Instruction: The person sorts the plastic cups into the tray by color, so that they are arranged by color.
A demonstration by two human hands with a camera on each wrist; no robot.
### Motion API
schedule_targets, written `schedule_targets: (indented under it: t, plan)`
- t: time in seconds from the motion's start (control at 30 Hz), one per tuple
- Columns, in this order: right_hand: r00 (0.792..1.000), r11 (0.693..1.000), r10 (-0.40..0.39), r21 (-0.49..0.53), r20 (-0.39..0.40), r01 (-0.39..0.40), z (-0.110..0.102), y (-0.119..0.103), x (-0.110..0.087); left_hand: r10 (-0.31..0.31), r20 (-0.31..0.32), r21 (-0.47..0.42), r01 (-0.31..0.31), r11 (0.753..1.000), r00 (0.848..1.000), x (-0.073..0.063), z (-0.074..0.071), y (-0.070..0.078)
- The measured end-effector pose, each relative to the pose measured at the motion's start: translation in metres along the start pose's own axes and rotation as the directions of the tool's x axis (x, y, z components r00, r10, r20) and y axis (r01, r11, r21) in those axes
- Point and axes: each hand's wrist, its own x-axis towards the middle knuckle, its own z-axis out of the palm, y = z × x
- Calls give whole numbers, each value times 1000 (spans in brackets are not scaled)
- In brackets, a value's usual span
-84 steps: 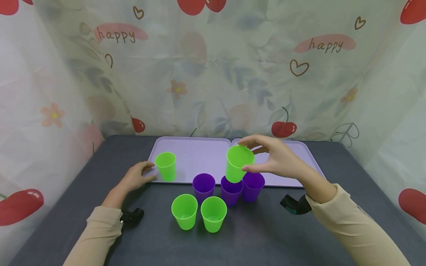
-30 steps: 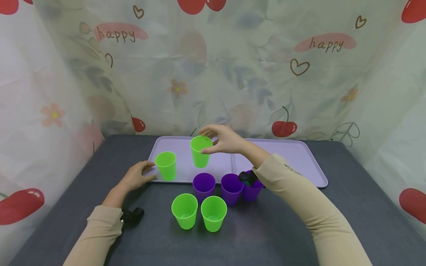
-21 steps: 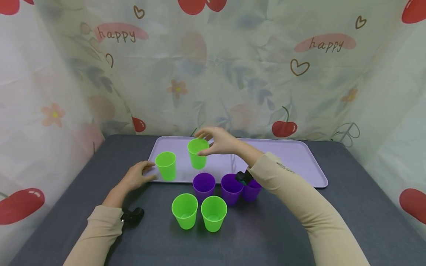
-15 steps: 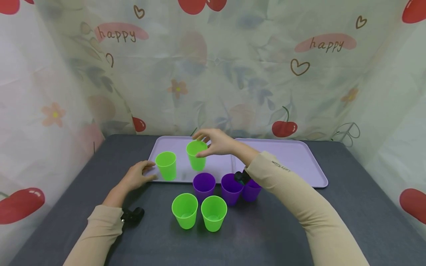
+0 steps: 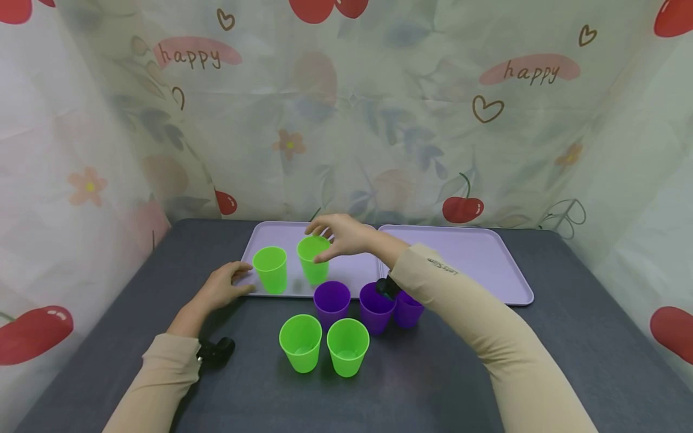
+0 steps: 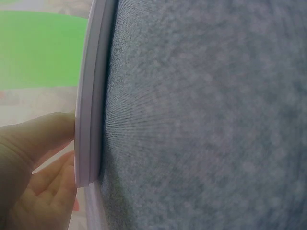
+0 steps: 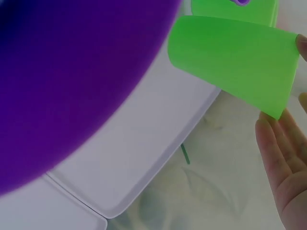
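My right hand (image 5: 349, 233) holds a green cup (image 5: 313, 264) by its rim, thumb on the near side and fingers on the far side. The cup is over the left lilac tray (image 5: 352, 270); whether its base touches the tray I cannot tell. In the right wrist view the held cup (image 7: 235, 62) overlaps another green cup. That second green cup (image 5: 271, 270) stands upright at the tray's left end. Beside it, my left hand (image 5: 219, 288) holds the tray's near left corner, its thumb (image 6: 53, 127) against the rim in the left wrist view.
Three purple cups (image 5: 332, 300) stand along the trays' near edge, the rightmost partly behind my right wrist camera (image 5: 387, 287). Two green cups (image 5: 300, 343) stand nearer on the dark table (image 5: 433, 385). A second lilac tray (image 5: 460, 258) adjoins on the right. Patterned cloth (image 5: 346, 120) hangs behind.
My right hand has carried the green cup leftward from above the purple cups, then lower over the left tray, close to the standing green cup. My left hand has stayed put.
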Motion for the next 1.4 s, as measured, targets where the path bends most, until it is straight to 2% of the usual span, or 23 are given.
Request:
schedule_targets:
  t: [0.3, 0.57, 1.1, 1.4]
  plan:
    - [998, 1000, 15, -21, 58, -14, 5, -3, 6, -1, 4, 8, 1, 1000, 1000, 1, 0, -2]
    - [995, 999, -3, -44, 98, 8, 11, -6, 10, -7, 8, 7, 7, 1000, 1000, 0, 0, -1]
    - [988, 1000, -20, -20, 152, 23, 20, -6, 13, -15, 18, 10, 15, 1000, 1000, 0, -1, 0]
    - [984, 998, -32, -46, 173, 41, 20, -4, 15, -23, 23, 9, 23, 1000, 999, 1, 0, -1]
